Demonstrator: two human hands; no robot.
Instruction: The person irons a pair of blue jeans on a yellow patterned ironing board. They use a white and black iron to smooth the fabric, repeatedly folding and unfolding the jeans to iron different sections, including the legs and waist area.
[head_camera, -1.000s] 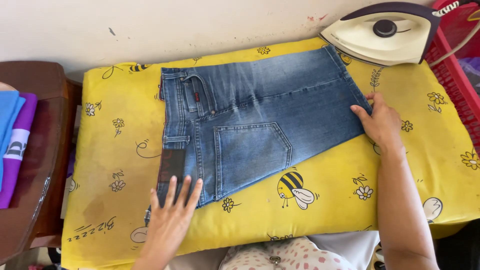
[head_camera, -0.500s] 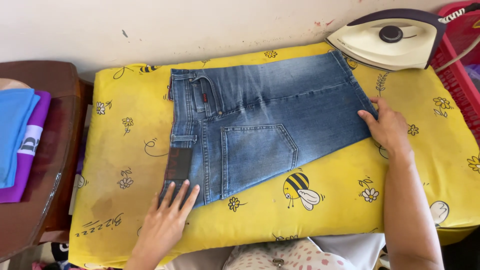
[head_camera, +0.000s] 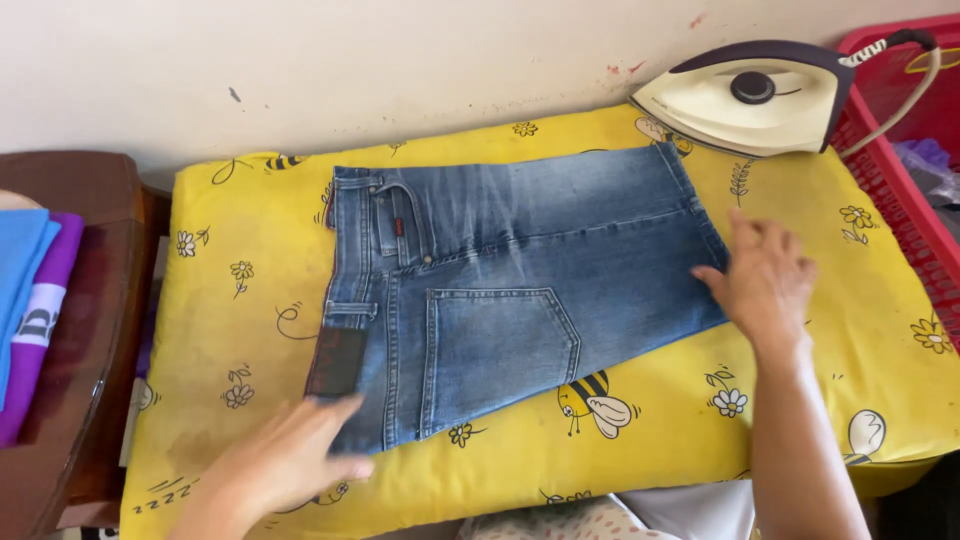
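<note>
Folded blue jeans (head_camera: 520, 300) lie flat on a yellow padded surface (head_camera: 640, 430) printed with bees and flowers. The waistband and a dark leather patch point left, and a back pocket faces up. My left hand (head_camera: 285, 460) rests at the near left corner of the jeans, just below the patch, with fingers together and blurred. My right hand (head_camera: 765, 280) lies flat on the folded right edge of the jeans, fingers spread. Neither hand grips anything.
A cream and dark clothes iron (head_camera: 750, 95) lies at the back right of the pad, its cord running to a red plastic basket (head_camera: 900, 170) on the right. A dark wooden table (head_camera: 90, 300) on the left holds folded blue and purple clothes (head_camera: 25, 300). A pale wall stands behind.
My left hand has slid right along the near edge, under the patch. My right hand has moved a little along the jeans' right edge. The view has shifted slightly.
</note>
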